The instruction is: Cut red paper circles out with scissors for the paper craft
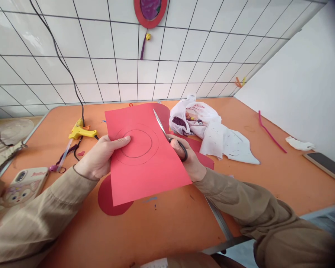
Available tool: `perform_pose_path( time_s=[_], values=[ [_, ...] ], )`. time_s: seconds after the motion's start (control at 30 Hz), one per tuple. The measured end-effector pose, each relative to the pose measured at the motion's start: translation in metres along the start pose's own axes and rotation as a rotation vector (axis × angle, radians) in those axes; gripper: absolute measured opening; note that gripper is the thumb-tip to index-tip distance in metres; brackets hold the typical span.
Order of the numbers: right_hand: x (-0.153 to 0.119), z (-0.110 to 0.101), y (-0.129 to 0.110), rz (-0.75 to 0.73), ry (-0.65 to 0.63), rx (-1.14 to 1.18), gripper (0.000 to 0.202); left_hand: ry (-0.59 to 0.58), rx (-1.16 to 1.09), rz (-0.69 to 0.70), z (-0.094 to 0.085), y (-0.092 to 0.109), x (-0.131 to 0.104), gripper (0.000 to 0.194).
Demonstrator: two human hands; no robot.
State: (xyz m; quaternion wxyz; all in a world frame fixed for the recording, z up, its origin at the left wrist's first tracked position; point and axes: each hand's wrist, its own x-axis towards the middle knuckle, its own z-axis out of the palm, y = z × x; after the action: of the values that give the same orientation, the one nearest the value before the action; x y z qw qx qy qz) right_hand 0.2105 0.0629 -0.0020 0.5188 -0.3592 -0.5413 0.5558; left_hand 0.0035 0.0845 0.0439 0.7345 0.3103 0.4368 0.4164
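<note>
A red paper sheet (pixel 145 171) with two drawn circles, one inside the other, is held up over the orange table. My left hand (pixel 103 156) pinches its left edge, thumb on top near the circles and fingers behind. My right hand (pixel 191 160) is closed on black-handled scissors (pixel 161 124) at the sheet's right edge. The blades point up and away along that edge; whether they are parted is hard to tell. Below the sheet, a darker red rounded paper piece (pixel 113 199) lies on the table, and more red paper (pixel 164 113) shows behind it.
On the orange table (pixel 178 227), a yellow glue gun (pixel 82 131) with a cord and a phone in a cartoon case (pixel 25 186) lie left. A white plastic bag (pixel 209 115) stands behind my right hand. Far right are a pink stick (pixel 271 132) and a dark phone-like object (pixel 327 165).
</note>
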Motion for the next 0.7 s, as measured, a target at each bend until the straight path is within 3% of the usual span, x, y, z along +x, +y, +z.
perform_pose_path(
  time_s=[0.4,0.7],
  values=[
    [-0.0003,-0.0012,0.0001,0.005,0.057,0.031,0.043,-0.021,0.021,0.015,-0.0024,-0.0002,0.0010,0.010],
    [0.0019,-0.0048,-0.0002,0.012,-0.028,0.151,0.037,-0.003,-0.003,0.022,-0.0001,0.0014,0.0001,0.012]
  ],
)
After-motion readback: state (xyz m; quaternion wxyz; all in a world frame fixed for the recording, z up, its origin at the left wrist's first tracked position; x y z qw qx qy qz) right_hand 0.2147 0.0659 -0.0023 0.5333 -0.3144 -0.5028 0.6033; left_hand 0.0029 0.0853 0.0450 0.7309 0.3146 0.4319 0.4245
